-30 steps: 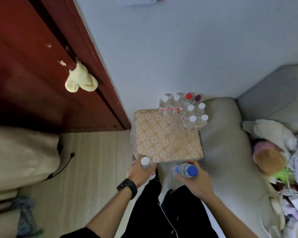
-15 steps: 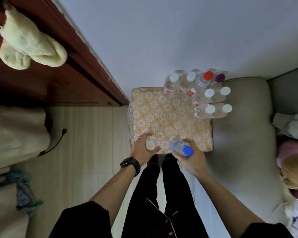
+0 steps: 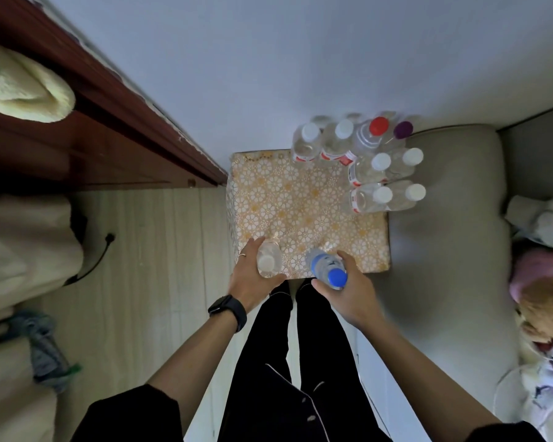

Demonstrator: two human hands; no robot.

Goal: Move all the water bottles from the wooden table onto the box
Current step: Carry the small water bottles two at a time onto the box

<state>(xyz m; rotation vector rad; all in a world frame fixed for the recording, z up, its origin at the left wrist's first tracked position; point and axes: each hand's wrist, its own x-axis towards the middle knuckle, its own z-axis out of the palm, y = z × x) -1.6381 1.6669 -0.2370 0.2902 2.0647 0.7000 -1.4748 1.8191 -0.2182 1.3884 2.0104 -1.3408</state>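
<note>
From my head camera, looking straight down, the floral-papered box (image 3: pixel 304 215) sits in the middle of the view, wedged between the wall at 12 o'clock and the grey sofa cushion (image 3: pixel 444 250) at 3 o'clock. My left hand (image 3: pixel 253 275) has its fingers (image 3: pixel 253 247) curled round a clear bottle with a white cap (image 3: pixel 268 260), and my right hand (image 3: pixel 348 288) is wrapped round the blue-capped bottle (image 3: pixel 328 269); both are closed on their bottles over the box's near edge at 6 o'clock. I judge I bring them in low at this edge because it is the closest free paper.

The cluster of bottles already on the box (image 3: pixel 364 161) crowds the far corner at 1 o'clock, packed cap to cap, which keeps the near half open for these two. The wooden table is not in view.
</note>
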